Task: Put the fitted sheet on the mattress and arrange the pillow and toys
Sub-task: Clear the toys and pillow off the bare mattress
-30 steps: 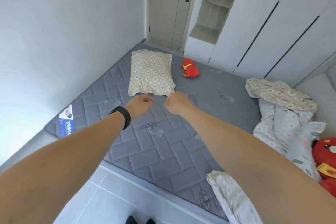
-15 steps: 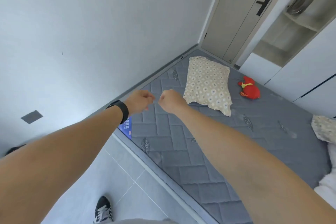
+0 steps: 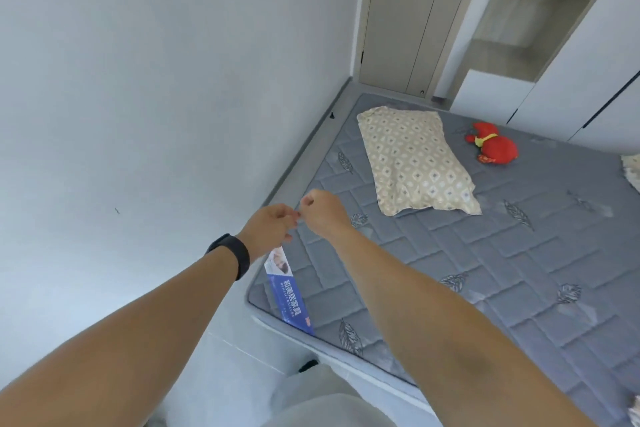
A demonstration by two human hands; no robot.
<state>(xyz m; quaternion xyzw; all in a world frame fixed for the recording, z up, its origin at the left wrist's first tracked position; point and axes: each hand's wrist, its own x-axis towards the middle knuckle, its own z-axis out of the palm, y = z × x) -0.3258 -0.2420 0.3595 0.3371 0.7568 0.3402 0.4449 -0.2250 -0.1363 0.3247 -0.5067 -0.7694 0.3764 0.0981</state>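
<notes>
A bare grey quilted mattress fills the right half of the view, its near left corner carrying a blue label. A beige patterned pillow lies near the far wall side, with a red plush toy to its right. My left hand, a black band on its wrist, and my right hand are stretched out side by side above the mattress's left edge. Both have curled fingers, nearly touching, and hold nothing I can see. A scrap of patterned bedding shows at the right edge.
A white wall runs along the mattress's left side. At the far end stand a closed beige door, open shelves and white wardrobe fronts. Pale floor tiles lie below the near edge.
The view has swung further left and nearer the labelled corner. My two fists have come closer together, now almost touching. The pile of bedding on the right has nearly left the frame.
</notes>
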